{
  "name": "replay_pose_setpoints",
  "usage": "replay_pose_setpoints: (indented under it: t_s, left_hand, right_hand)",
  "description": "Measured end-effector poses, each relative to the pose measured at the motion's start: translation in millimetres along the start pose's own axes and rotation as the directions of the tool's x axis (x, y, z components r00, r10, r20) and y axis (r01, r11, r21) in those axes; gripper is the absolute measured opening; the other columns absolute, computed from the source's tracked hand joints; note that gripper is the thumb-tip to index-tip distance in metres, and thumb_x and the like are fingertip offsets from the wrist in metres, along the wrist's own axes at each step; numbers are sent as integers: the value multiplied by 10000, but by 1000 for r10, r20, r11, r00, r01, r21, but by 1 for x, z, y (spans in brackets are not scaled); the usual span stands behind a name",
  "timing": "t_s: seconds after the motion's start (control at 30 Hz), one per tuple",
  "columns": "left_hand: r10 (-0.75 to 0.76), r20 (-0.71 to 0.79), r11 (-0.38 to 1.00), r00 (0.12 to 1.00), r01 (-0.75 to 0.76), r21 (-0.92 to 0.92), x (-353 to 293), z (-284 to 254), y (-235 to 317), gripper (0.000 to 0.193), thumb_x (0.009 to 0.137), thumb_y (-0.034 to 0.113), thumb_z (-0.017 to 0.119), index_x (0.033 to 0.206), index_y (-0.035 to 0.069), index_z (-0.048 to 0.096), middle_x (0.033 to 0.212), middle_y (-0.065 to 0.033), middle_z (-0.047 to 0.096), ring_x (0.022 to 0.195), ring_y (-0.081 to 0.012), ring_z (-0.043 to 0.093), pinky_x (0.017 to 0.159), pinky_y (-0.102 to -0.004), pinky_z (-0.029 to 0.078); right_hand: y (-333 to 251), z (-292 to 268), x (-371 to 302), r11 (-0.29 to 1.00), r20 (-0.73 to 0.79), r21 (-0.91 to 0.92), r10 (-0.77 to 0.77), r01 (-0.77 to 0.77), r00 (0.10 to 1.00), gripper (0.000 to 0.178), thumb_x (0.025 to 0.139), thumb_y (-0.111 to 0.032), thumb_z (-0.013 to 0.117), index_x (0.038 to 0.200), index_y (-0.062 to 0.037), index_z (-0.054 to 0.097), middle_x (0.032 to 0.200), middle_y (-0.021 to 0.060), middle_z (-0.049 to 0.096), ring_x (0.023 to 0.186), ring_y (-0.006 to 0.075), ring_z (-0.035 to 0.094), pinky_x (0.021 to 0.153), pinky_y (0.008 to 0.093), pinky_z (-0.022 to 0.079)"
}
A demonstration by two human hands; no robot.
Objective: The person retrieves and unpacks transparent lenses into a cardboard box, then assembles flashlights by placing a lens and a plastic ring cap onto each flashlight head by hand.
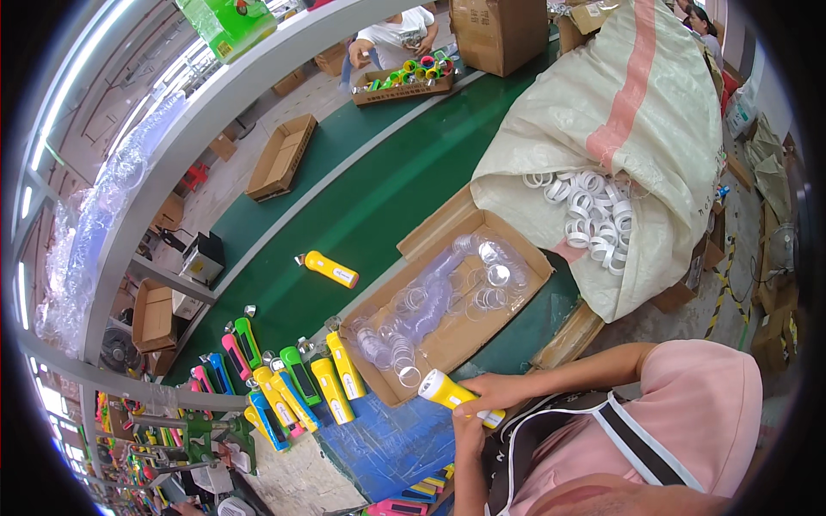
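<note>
Yellow flashlight (449,393) up in both hands, white head aimed away and leftward. Right hand (495,390) wraps the barrel from the far side; left hand (469,428) closes on it from below, some fingers hidden. Judged handling: light, rigid plastic, smooth enough to twist in a loose hold; the head probably scratches easiest, so best gripped round the barrel. Just beyond the fingers, a shallow cardboard tray (482,342) of clear plastic rings (403,354), likely thin, springy and prone to tangle; its near wall stands between fingers and rings. Left of the fingers, a cluster of flashlights (299,378) in yellow, green, pink and blue crowds the worktop (387,447). Beyond the tray, green conveyor belt (430,202), a lone yellow flashlight (331,269) on it. Far right of the fingers, bulky woven sack (551,146) with white rings (594,215) in its mouth, hampering reach that way.
</note>
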State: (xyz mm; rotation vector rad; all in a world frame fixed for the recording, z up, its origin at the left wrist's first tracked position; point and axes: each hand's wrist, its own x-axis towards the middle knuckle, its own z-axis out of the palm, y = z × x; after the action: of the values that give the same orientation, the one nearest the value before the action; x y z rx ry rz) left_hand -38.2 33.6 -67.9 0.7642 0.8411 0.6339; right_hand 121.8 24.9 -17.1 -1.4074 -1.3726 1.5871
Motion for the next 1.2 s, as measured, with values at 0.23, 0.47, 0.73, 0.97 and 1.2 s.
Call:
replay_pose_setpoints:
  t_s: [0.23, 0.47, 0.73, 0.97, 1.2]
  left_hand:
    - [15, 14, 1000, 1000, -15, -15, 1, -1, 1, 379, 821, 118, 738, 1127, -14, 558, 998, -76, 633, 867, -171, 654, 750, -307, 549]
    - [2, 1, 1000, 1000, -2, 5, -5, 3, -2, 375, 821, 119, 746, 1124, -6, 563, 1016, -74, 631, 871, -169, 653, 748, -311, 551]
    - [-190, 289, 892, 938, 42, 450, -16, -30, 38, 615, 760, 234, 806, 1245, -15, 522, 1132, -82, 628, 1004, -195, 641, 902, -363, 514]
    - [235, 322, 614, 917, -397, 682, 77, -7, 287, 372, 925, 285, 618, 1158, -3, 579, 934, -90, 671, 870, -188, 661, 806, -323, 532]
    - [206, -169, 528, 964, 36, 849, 315, -35, 299, 678, 891, 353, 625, 1430, 26, 374, 1221, -178, 568, 1039, -247, 626, 817, -373, 550]
  right_hand:
    - [-4, 0, 1, 1000, -3, 25, 8, -8, 1000, 631, 894, -555, 610, 1175, 9, 569, 1030, 181, 678, 931, 247, 660, 807, 366, 511]
    - [-4, 0, -8, 999, -19, 51, 4, -3, 1000, 617, 897, -542, 617, 1175, 6, 569, 1028, 174, 678, 925, 235, 658, 806, 357, 510]
    - [-37, -14, -14, 977, 14, 25, -214, 214, 977, 510, 899, -385, 664, 1229, -11, 558, 1106, 158, 657, 1016, 227, 633, 876, 386, 503]
    - [-147, -257, 60, 935, -547, -10, -302, 354, 781, 506, 906, -401, 640, 1236, -40, 512, 944, 81, 644, 797, 138, 631, 706, 292, 525]
    - [-22, -471, 184, 709, -712, -561, -149, -427, 687, 679, 800, -328, 699, 1349, -2, 470, 1096, 188, 671, 956, 308, 671, 806, 399, 531]
